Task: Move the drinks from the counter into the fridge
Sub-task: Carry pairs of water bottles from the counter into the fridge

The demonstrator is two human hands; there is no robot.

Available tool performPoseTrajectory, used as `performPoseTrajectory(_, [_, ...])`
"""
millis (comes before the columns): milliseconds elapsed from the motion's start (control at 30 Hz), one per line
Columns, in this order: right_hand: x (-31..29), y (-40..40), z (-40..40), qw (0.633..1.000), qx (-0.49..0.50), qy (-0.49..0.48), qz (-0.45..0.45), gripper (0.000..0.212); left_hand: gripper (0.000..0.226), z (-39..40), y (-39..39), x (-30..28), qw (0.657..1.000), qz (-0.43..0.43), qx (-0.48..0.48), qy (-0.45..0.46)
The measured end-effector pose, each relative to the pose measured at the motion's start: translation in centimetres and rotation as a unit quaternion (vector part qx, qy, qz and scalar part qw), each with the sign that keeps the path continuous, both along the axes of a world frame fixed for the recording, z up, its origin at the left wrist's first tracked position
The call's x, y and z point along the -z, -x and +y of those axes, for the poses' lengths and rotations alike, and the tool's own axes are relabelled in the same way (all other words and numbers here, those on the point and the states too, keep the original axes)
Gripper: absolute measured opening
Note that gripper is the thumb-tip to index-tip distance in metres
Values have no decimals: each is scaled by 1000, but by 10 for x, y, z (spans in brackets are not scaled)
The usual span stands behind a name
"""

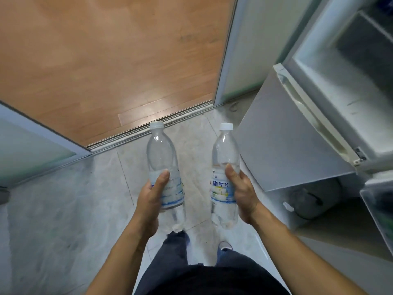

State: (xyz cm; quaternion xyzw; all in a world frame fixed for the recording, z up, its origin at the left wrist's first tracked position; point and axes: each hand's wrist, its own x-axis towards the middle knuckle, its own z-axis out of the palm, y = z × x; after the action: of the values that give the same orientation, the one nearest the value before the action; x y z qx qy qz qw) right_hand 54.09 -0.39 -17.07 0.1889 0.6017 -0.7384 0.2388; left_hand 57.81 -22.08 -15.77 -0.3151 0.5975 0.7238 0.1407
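Two clear plastic water bottles with white caps and blue-white labels stand upright in front of me above the tiled floor. My left hand (152,195) grips the left bottle (163,158) around its label. My right hand (242,188) grips the right bottle (224,150) the same way, thumb across the label. The fridge (344,86) stands at the right with its silver door (285,145) swung open toward me. Its white interior shows beyond the door's edge. The counter is out of view.
Grey tiled floor (63,220) lies underfoot, with a sliding-door track (148,128) leading to a wood floor beyond. Frosted glass door panels stand at the left (32,145) and at the upper middle (244,50). A dark bag (308,201) sits on the floor under the fridge door.
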Motion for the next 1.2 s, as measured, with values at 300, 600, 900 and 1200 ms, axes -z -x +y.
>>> performPoseTrajectory(300, [-23, 69, -17, 985, 174, 2, 1, 32, 55, 17, 175, -30, 981, 29, 186, -42])
performPoseTrajectory(600, [-17, 142, 61, 948, 315, -26, 14, 63, 66, 119, 280, -34, 952, 0, 303, -49])
performPoseTrajectory(900, [-40, 205, 140, 914, 403, -27, 30, 60, 71, 210, 360, -44, 924, 9, 378, -66])
performPoseTrajectory(1200, [-80, 254, 201, 855, 512, 0, 78, 72, 92, 306, 431, -77, 879, 51, 465, -95])
